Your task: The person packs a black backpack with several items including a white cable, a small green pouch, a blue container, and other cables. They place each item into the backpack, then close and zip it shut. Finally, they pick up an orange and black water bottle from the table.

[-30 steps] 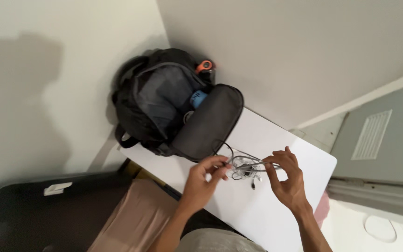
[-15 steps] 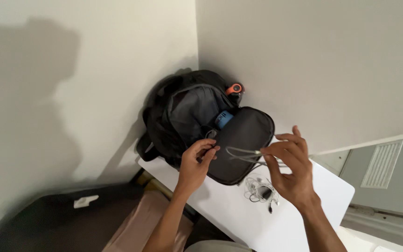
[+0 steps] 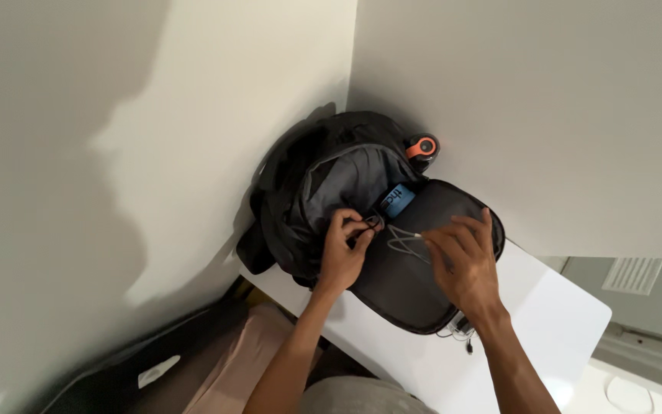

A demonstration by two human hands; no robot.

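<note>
A white table (image 3: 561, 322) sits in a corner where two pale walls (image 3: 216, 92) meet. An open black backpack (image 3: 331, 184) rests at its 11 o'clock end against the corner. The left hand (image 3: 344, 249) pinches a gray cable (image 3: 401, 241) at the bag's mouth; the right hand (image 3: 465, 264), at 3 o'clock from it, grips the cable's other end over the open flap. A dark case (image 3: 139, 376) lies at 8 o'clock.
</note>
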